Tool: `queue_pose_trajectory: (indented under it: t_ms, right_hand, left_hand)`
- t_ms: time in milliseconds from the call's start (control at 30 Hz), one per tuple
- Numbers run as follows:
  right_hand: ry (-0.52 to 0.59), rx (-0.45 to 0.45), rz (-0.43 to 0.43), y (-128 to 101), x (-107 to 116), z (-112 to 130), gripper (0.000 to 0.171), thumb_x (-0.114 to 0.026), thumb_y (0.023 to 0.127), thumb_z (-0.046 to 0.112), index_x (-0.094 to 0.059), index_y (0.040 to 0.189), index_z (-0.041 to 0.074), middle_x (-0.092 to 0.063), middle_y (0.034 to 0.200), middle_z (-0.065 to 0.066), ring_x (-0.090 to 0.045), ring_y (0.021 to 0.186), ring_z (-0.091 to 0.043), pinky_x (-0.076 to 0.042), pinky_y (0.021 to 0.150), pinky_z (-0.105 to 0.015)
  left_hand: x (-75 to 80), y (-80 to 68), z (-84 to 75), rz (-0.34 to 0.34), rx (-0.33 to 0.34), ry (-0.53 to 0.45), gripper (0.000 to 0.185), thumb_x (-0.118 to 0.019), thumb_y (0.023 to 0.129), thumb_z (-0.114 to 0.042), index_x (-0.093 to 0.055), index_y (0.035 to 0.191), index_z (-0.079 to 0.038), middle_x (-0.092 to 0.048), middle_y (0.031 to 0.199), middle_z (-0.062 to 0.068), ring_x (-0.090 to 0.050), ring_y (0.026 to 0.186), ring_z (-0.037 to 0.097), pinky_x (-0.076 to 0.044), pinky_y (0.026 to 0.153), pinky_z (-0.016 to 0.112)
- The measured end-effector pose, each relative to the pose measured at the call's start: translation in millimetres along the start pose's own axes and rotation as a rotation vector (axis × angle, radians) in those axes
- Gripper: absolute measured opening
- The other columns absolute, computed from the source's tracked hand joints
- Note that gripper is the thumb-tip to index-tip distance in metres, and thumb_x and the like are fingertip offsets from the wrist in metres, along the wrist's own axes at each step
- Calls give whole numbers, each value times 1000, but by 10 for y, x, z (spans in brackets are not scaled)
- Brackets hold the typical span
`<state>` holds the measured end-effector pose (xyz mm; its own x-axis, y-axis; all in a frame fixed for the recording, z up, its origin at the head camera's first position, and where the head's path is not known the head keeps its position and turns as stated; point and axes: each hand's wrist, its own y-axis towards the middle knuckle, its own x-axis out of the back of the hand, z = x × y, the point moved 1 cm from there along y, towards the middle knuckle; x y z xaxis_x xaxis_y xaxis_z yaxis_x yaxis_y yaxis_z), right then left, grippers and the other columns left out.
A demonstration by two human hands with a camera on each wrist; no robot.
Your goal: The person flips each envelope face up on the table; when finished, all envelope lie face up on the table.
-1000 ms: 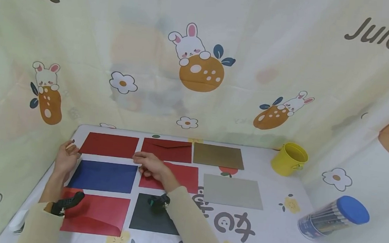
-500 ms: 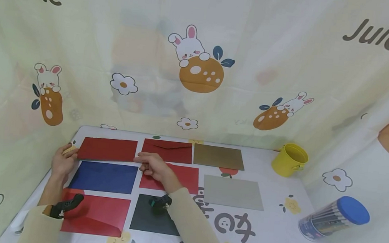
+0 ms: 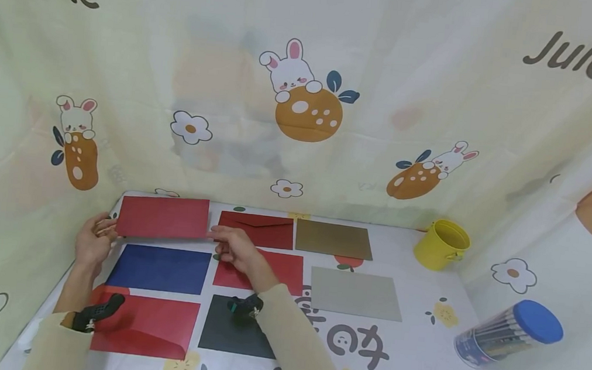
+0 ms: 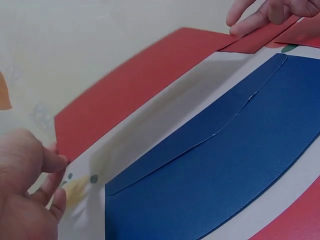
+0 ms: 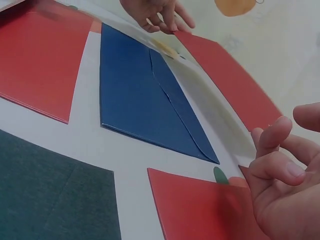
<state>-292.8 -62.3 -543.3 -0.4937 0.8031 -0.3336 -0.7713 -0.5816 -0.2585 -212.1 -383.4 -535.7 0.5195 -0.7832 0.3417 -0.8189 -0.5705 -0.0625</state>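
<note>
A dark red envelope (image 3: pixel 163 217) is lifted at the far left of the table (image 3: pixel 420 331), tilted up off the cloth, with the left hand (image 3: pixel 92 240) pinching its left end and the right hand (image 3: pixel 232 247) pinching its right end between thumb and fingers. In the left wrist view the shadow under it shows it raised clear of the cloth, and the blue envelope (image 3: pixel 160 268) lies flat just near of it. Eight envelopes lie flat in rows: a dark red one with its flap showing (image 3: pixel 256 230) and a brown one (image 3: pixel 335 239) in the far row, the blue one, a bright red one (image 3: pixel 280 272) partly under the right forearm and a grey one (image 3: pixel 355 293) in the middle row, and a red one (image 3: pixel 143 325) and a black one (image 3: pixel 232 333) in the near row; with the lifted one that makes nine. One yellow cup (image 3: pixel 441 245) stands at the far right, and one clear tub of pens with a blue lid (image 3: pixel 507 333) lies on its side near the right edge. Both forearms, in beige sleeves, reach forward across the near envelopes, palms turned inward toward each other.
</note>
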Motion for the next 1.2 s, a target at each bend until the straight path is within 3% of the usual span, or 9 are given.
queue_pose_trajectory:
  t_ms: [233,467,667,833,1000,1200]
  right_hand:
    - [-57,53,-105,2,19,30,47,-55,98,12,-53,145,4,-63,132,-18,-55,63,-13,-28,43,-19]
    - [-170,92,-138,-13,-18,73,41,-57,98,14,-63,138,13,-63,124,-24,-53,60,-14,-30,43,-21]
    - [-226,114,-149,-16,-29,105,38,-59,99,19,-65,136,15,-60,118,-34,-50,58,-20,-33,46,-23]
    - [-210,141,-141,-29,-10,127,35,-60,100,25,-67,133,14,-67,122,-22,-52,57,-23,-36,47,-23]
    - [-195,158,-177,-46,-17,160,41,-62,99,39,-70,128,10,-70,119,-18,-53,54,-23,-37,48,-24]
    - [-149,159,-278,-43,-57,191,43,-65,96,45,-75,117,8,-75,107,-12,-56,58,-18,-38,48,-23]
  left_hand:
    - [-81,2,-37,64,-61,110,59,-52,99,2,-39,155,-12,-53,144,18,-56,114,23,-46,74,12]
    - [-66,-18,-72,67,-90,142,54,-52,99,1,-46,151,-12,-55,140,18,-55,105,17,-46,66,17]
    - [-39,-39,-102,71,-72,128,45,-47,106,-22,-48,150,-13,-56,139,17,-56,102,13,-46,67,20]
    - [-21,-54,-154,78,-15,79,57,-37,107,-48,-48,150,-13,-55,141,17,-61,103,9,-47,81,26]
    - [-8,-65,-202,120,17,14,77,-27,101,-66,-43,153,-12,-53,147,17,-57,127,25,-45,107,44]
    - [4,-85,-271,144,20,-32,88,-25,96,-73,-43,152,-8,-51,148,18,-53,134,30,-39,113,49]
